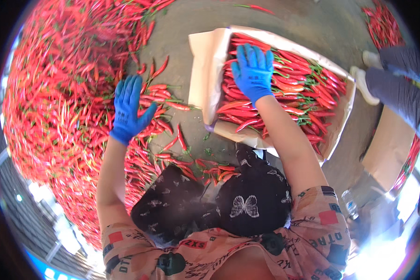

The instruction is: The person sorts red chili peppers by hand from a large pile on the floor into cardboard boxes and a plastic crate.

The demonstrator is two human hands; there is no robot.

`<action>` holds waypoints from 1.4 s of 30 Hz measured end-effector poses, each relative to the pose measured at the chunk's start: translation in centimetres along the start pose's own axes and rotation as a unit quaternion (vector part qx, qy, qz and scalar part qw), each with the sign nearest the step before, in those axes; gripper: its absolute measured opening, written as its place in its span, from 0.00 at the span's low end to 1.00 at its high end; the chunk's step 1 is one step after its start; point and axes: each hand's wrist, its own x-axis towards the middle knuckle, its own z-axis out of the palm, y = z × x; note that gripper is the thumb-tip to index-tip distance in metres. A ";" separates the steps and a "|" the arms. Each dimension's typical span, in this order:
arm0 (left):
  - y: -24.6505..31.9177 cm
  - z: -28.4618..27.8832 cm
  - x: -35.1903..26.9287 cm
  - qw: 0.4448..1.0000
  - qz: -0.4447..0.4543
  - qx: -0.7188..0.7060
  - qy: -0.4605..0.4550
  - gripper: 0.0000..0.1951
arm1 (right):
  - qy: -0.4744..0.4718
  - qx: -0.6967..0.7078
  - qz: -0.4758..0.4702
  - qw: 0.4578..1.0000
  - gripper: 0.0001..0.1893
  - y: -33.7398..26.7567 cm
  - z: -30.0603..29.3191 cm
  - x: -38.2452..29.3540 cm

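My left hand (130, 106), in a blue work glove, lies palm down at the right edge of a huge heap of red chili peppers (63, 105), thumb spread from the fingers; nothing shows in its grip. My right hand (253, 71), gloved the same way, rests flat with fingers apart on red chilies (294, 84) that fill a paper-lined cardboard box (210, 70). The chilies in the box lie roughly side by side, many green stems pointing right. What is beneath either palm is hidden.
Loose chilies (180, 136) lie on the concrete floor (175, 31) between heap and box. At the right are another person's legs (395, 84), a second cardboard box (388, 147), a plastic bottle (350, 204) and more chilies (383, 26). My knees (253, 199) are just below the box.
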 end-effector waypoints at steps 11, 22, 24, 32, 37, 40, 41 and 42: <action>8.2 3.3 -39.1 0.800 -0.460 -0.206 -0.327 0.33 | -0.053 -0.113 -0.114 0.986 0.28 1.4 0.1 -0.5; 3.6 22.5 -38.1 0.738 -0.549 -0.320 -0.228 0.37 | -0.618 0.121 -0.375 0.680 0.21 -24.1 -2.9 2.8; 2.9 21.0 -37.6 0.748 -0.540 -0.327 -0.204 0.30 | -0.559 0.121 -0.409 0.711 0.20 -29.1 2.4 1.0; 4.9 19.9 -38.9 0.404 -0.557 -0.643 0.336 0.20 | -0.280 0.057 -0.300 0.910 0.23 -35.9 14.6 -6.7; 3.0 18.9 -39.1 0.431 -0.523 -0.651 0.341 0.21 | -0.332 0.532 0.178 0.759 0.09 -38.6 9.7 -8.7; 1.1 17.7 -38.7 0.398 -0.497 -0.654 0.409 0.21 | -0.461 0.618 0.199 0.605 0.13 -44.6 7.4 -9.6; 0.9 17.6 -39.0 0.393 -0.507 -0.654 0.401 0.21 | -0.473 0.529 0.106 0.697 0.17 -47.3 7.2 -10.0; 0.3 17.1 -37.8 0.392 -0.501 -0.664 0.393 0.21 | -0.195 0.428 -0.249 0.847 0.18 -47.8 10.9 -9.1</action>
